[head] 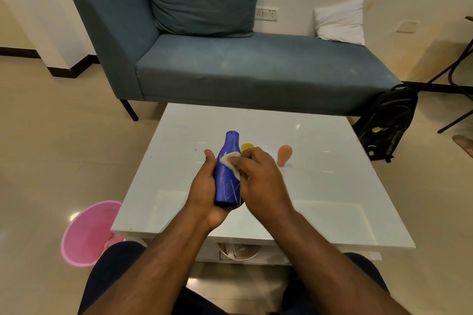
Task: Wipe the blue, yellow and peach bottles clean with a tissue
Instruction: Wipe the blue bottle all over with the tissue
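My left hand grips the blue bottle from the left and underneath, holding it above the white table with its open neck pointing away from me. My right hand presses a white tissue against the bottle's upper right side. Pale streaks show on the bottle's lower body. Behind my right hand the yellow bottle is mostly hidden; only its top shows. The peach bottle stands on the table to the right, apart from my hands.
A pink bin sits on the floor at the table's near left corner. A teal sofa stands behind the table, and a black backpack leans at its right end. A bowl with crumpled tissue rests on the shelf under the tabletop.
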`<state>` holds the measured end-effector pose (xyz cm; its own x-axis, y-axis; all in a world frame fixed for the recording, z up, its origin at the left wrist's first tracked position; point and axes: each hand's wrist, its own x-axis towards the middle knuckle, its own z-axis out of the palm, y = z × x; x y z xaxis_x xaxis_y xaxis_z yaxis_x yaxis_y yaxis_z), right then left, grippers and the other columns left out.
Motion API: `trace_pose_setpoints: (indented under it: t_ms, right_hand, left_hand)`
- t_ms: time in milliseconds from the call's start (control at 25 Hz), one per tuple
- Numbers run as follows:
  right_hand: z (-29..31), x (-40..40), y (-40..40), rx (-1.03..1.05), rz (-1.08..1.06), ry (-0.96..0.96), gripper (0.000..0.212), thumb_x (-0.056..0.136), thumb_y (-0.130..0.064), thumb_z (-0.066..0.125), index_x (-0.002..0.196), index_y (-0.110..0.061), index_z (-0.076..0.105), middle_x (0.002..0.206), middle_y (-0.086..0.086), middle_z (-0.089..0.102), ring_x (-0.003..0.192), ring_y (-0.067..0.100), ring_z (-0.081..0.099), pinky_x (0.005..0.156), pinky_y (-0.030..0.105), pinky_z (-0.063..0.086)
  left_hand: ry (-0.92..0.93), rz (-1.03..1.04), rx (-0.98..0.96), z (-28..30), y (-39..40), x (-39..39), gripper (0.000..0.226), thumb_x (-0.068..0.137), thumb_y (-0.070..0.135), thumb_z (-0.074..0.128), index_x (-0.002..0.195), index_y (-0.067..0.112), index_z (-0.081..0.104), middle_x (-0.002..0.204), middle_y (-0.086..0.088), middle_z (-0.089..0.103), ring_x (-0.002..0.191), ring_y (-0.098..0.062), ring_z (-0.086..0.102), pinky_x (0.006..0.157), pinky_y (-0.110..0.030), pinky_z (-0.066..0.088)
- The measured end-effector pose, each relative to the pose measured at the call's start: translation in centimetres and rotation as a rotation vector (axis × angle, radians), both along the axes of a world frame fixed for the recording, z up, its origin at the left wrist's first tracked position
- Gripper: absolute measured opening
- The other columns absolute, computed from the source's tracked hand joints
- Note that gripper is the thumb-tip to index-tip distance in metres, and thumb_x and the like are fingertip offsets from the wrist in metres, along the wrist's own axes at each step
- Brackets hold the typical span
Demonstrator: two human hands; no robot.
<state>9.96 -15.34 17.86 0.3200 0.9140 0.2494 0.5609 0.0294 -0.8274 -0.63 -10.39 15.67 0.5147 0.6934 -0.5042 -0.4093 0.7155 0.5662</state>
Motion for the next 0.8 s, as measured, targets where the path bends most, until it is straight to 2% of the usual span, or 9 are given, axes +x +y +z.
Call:
trace_pose_setpoints:
  t_ms: [80,120,200,280,400,560,640,720,800]
  right_hand:
    - [0.1,-0.8,-0.6,-0.006,0.064,-0.205,0.023,0.093,-0.028,0.057,0.115,-0.018,0.059,0.106,-0.013,0.051,0.089,-0.004,0.049,0.076,0.003,0.043]
    - [0.0,-0.5,-0.5,0.012,0.072,-0.236,0.025,0.093,-0.027,0.058,0.116,-0.019,0.059,0.108,-0.011,0.052,0.090,-0.001,0.049,0.081,0.008,0.046]
    - [0.0,0.1,-0.3,0.039,-0.006,-0.168,0.023,0.092,-0.027,0.060,0.114,-0.020,0.061,0.107,-0.010,0.054,0.093,0.005,0.054,0.079,0.012,0.050]
    - [0.2,-0.2,-0.3,0.059,-0.029,-0.115,0.022,0.092,-0.026,0.061,0.113,-0.020,0.061,0.106,-0.008,0.054,0.095,0.007,0.056,0.073,0.008,0.048]
    - [-0.1,-1.1,-0.9,0.082,0.070,-0.376,0.026,0.090,-0.023,0.062,0.115,-0.016,0.061,0.110,-0.001,0.056,0.097,0.010,0.053,0.081,0.017,0.048]
    - [0.3,-0.1,-0.1,0.064,-0.054,-0.194,0.019,0.092,-0.026,0.060,0.111,-0.022,0.061,0.104,-0.010,0.053,0.092,0.007,0.054,0.078,0.012,0.050]
    - [0.5,-1.0,-0.3,0.064,0.033,-0.268,0.018,0.092,-0.019,0.060,0.109,-0.020,0.062,0.103,-0.007,0.052,0.092,0.008,0.052,0.078,0.015,0.047]
    - [0.5,-0.7,0.0,0.072,0.101,-0.408,0.021,0.090,-0.016,0.061,0.111,-0.017,0.064,0.105,0.002,0.055,0.094,0.013,0.052,0.081,0.024,0.046]
    - [0.9,0.4,1.3,0.026,-0.008,-0.343,0.024,0.090,-0.025,0.063,0.112,-0.017,0.063,0.107,0.001,0.057,0.094,0.015,0.056,0.080,0.019,0.047]
  left_hand:
    - [0.001,-0.003,0.009,0.1,0.3,-0.2,0.060,0.094,0.061,0.047,0.130,0.015,0.060,0.111,-0.017,0.073,0.093,-0.033,0.069,0.087,-0.049,0.055]
    - [0.002,-0.003,0.011,0.1,0.3,-0.2,0.059,0.094,0.059,0.047,0.131,0.015,0.060,0.112,-0.017,0.072,0.094,-0.033,0.069,0.087,-0.049,0.055]
    - [-0.009,-0.003,0.006,0.2,0.3,-0.1,0.057,0.094,0.057,0.049,0.131,0.016,0.059,0.112,-0.016,0.072,0.092,-0.032,0.068,0.086,-0.047,0.055]
    - [-0.025,-0.001,0.009,0.1,0.3,0.0,0.056,0.094,0.056,0.050,0.131,0.015,0.060,0.109,-0.015,0.073,0.089,-0.030,0.070,0.081,-0.046,0.057]
    - [-0.034,0.016,0.002,0.2,0.9,-0.1,0.053,0.096,0.055,0.050,0.129,0.014,0.061,0.102,-0.015,0.075,0.082,-0.029,0.073,0.073,-0.044,0.060]
    - [-0.010,-0.001,0.008,0.0,0.3,0.2,0.054,0.096,0.056,0.050,0.130,0.015,0.061,0.108,-0.015,0.073,0.089,-0.030,0.069,0.083,-0.047,0.056]
    - [-0.037,-0.003,-0.009,0.0,0.6,-0.1,0.055,0.096,0.057,0.050,0.129,0.015,0.062,0.108,-0.015,0.074,0.088,-0.030,0.071,0.080,-0.046,0.057]
    - [-0.034,-0.004,-0.002,0.2,0.7,-0.1,0.053,0.096,0.057,0.050,0.128,0.016,0.062,0.106,-0.015,0.075,0.088,-0.030,0.072,0.081,-0.046,0.057]
    - [-0.002,-0.013,0.000,0.3,0.2,0.2,0.052,0.095,0.057,0.051,0.127,0.016,0.062,0.102,-0.014,0.075,0.087,-0.030,0.069,0.083,-0.046,0.055]
